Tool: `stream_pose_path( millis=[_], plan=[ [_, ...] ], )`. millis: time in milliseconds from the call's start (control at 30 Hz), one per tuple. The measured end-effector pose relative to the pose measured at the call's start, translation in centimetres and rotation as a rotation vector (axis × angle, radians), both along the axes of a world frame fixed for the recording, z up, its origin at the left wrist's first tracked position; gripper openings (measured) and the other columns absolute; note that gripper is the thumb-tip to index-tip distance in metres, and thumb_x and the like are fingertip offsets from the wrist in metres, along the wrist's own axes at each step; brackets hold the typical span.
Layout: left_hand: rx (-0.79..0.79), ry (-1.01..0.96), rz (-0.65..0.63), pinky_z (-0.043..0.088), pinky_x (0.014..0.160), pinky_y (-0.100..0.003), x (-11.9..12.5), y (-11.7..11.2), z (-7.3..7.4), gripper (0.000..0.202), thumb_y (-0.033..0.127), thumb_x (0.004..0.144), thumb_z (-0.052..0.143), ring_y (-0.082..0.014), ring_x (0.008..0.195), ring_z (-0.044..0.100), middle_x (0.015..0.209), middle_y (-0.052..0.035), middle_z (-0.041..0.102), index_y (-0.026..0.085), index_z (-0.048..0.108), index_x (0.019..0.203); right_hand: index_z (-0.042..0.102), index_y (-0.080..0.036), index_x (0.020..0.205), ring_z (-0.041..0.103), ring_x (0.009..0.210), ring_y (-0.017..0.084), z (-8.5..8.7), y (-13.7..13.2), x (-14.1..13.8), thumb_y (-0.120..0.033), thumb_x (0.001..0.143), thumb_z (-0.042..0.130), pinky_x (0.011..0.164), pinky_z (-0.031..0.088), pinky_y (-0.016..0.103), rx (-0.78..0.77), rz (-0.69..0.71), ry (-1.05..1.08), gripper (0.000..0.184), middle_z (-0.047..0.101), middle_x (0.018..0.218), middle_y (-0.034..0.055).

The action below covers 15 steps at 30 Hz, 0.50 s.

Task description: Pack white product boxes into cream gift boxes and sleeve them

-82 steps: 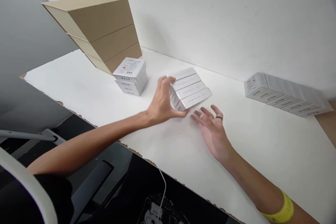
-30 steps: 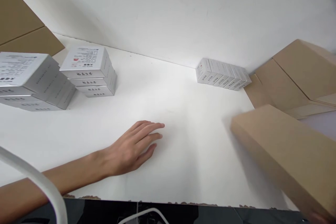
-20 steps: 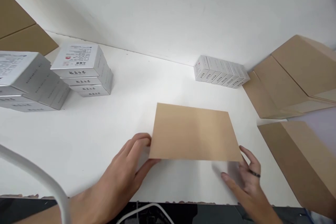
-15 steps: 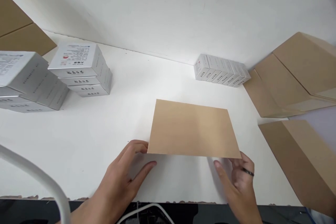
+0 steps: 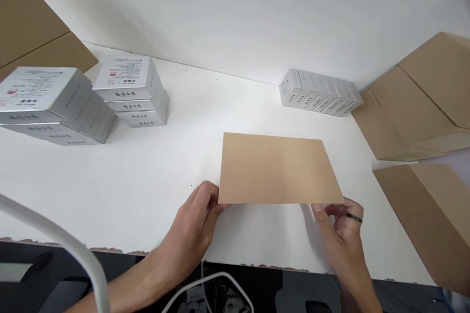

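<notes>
A flat brown cardboard piece [image 5: 277, 168] lies in front of me on the white table [image 5: 165, 176]. My left hand [image 5: 196, 222] pinches its near left corner with thumb and fingers. My right hand [image 5: 340, 227], wearing a dark ring, grips the near right corner, fingers curled. The near edge looks lifted slightly off the table.
Two stacks of white boxes [image 5: 134, 90] [image 5: 51, 105] stand at the left, with brown cartons [image 5: 33, 34] behind them. A row of white boxes [image 5: 319, 93] lies by the wall. More flat brown cardboard [image 5: 414, 107] [image 5: 429, 215] lies at the right. A white curved bar [image 5: 62, 249] crosses the lower left.
My right hand brought a brown cardboard piece in from the right and set it before me. Both hands then closed on its near corners. My view turned right from the left stacks.
</notes>
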State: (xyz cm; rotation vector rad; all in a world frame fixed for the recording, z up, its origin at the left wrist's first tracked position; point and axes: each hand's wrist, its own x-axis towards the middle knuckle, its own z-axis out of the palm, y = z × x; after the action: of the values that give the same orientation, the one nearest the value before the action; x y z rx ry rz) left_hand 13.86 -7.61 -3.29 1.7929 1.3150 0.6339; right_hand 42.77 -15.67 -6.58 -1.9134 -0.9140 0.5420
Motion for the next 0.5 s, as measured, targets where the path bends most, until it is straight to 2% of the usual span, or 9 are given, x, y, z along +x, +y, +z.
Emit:
stream_pose_path(
  millis=[167,233,300,367,433,467,500],
  plan=[
    [0.058,0.005,0.009,0.043,0.063,-0.031,-0.2,0.8,0.4,0.018,0.029,0.104,0.041,-0.0172,0.073,0.052,0.084,-0.0015,0.057,0.022,0.050,0.090,0.041,-0.027,0.112,0.053,0.103,0.017,-0.7,-0.4,-0.4,-0.064,0.087,0.071,0.100,0.041,0.044,0.060,0.016,0.005,0.054,0.046,0.115,0.0015],
    [0.115,0.020,0.054,0.045,0.061,-0.031,0.4,0.2,0.1,0.015,0.026,0.104,0.043,-0.0173,0.070,0.052,0.083,-0.0021,0.057,0.022,0.050,0.091,0.042,-0.027,0.113,0.054,0.103,0.017,-0.8,0.3,-0.7,-0.062,0.088,0.070,0.101,0.043,0.045,0.037,0.003,-0.036,0.052,0.048,0.116,0.0023],
    [0.222,0.046,0.118,0.050,0.062,-0.033,1.2,-1.4,-0.5,0.011,0.019,0.103,0.043,-0.0188,0.071,0.056,0.085,-0.0051,0.061,0.021,0.053,0.097,0.044,-0.026,0.118,0.057,0.106,0.019,0.0,1.6,-0.9,-0.062,0.089,0.069,0.103,0.046,0.047,0.019,0.016,-0.061,0.053,0.051,0.122,0.0053],
    [0.357,0.035,-0.027,0.058,0.068,-0.036,1.6,-3.8,-1.1,0.018,0.012,0.099,0.045,-0.0217,0.079,0.065,0.092,-0.0090,0.068,0.021,0.058,0.108,0.045,-0.026,0.131,0.060,0.117,0.023,1.9,2.9,-1.0,-0.059,0.090,0.069,0.106,0.049,0.050,0.037,0.125,-0.054,0.057,0.052,0.136,0.0106],
    [0.459,-0.037,-0.395,0.065,0.080,-0.037,0.8,-6.2,-1.3,0.030,0.010,0.095,0.051,-0.0223,0.092,0.072,0.106,-0.0080,0.075,0.026,0.063,0.117,0.047,-0.030,0.144,0.055,0.138,0.027,4.5,3.6,-1.2,-0.050,0.096,0.063,0.115,0.047,0.053,0.098,0.329,-0.047,0.054,0.044,0.157,0.0114],
    [0.506,-0.079,-0.572,0.066,0.086,-0.037,-0.1,-7.0,-1.2,0.033,0.011,0.093,0.054,-0.0219,0.098,0.074,0.112,-0.0055,0.077,0.030,0.065,0.118,0.046,-0.034,0.150,0.055,0.140,0.028,5.9,3.5,-1.3,-0.044,0.096,0.065,0.116,0.047,0.054,0.164,0.380,-0.106,0.058,0.045,0.160,0.0096],
    [0.546,-0.100,-0.671,0.067,0.090,-0.037,-1.1,-7.6,-0.9,0.034,0.011,0.092,0.056,-0.0218,0.103,0.075,0.116,-0.0028,0.077,0.033,0.067,0.116,0.049,-0.036,0.149,0.060,0.137,0.029,7.2,3.1,-1.4,-0.038,0.093,0.070,0.113,0.050,0.056,0.263,0.390,-0.176,0.059,0.053,0.155,0.0091]
  ],
)
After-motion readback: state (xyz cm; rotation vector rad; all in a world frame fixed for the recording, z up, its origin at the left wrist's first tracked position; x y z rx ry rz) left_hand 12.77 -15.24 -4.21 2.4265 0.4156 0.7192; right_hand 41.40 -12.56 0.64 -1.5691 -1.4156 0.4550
